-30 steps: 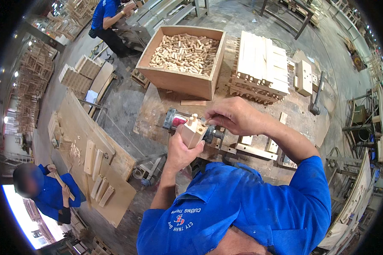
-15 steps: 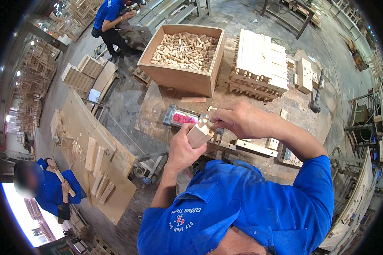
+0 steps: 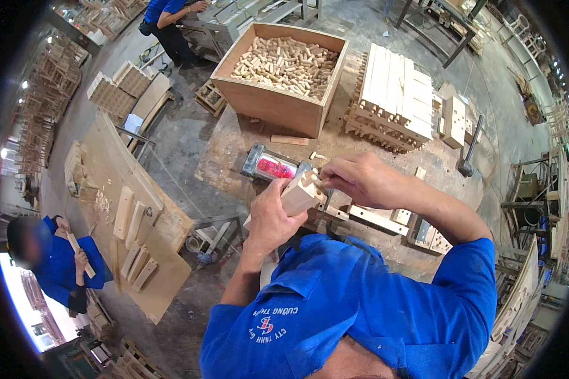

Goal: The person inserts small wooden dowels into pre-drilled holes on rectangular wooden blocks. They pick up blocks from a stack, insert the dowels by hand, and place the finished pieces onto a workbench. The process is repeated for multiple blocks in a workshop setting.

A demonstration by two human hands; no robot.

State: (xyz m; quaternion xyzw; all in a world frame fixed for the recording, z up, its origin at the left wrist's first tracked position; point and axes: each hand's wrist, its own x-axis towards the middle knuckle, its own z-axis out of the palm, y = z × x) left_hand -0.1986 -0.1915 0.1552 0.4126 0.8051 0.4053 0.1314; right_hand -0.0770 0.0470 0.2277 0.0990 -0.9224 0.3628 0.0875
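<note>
My left hand is wrapped round a pale squared wooden piece, whose tip points away from me over the workbench. Short wooden dowels stick out of its end. My right hand is closed in a pinch against that end, at the right side of the dowels; whatever its fingertips hold is hidden. Just beyond the wooden piece lies a clear-topped container with red contents. A few loose dowels rest on the bench near my right fingers.
A large wooden box full of dowels stands on the bench. To its right is a stack of wooden rails. A metal lever rises farther right. Co-workers in blue stand at left and far left.
The whole view has shifted slightly. Both hands stay at the wooden piece, my right fingers still pinched at its end. The left co-worker still holds a wooden strip.
</note>
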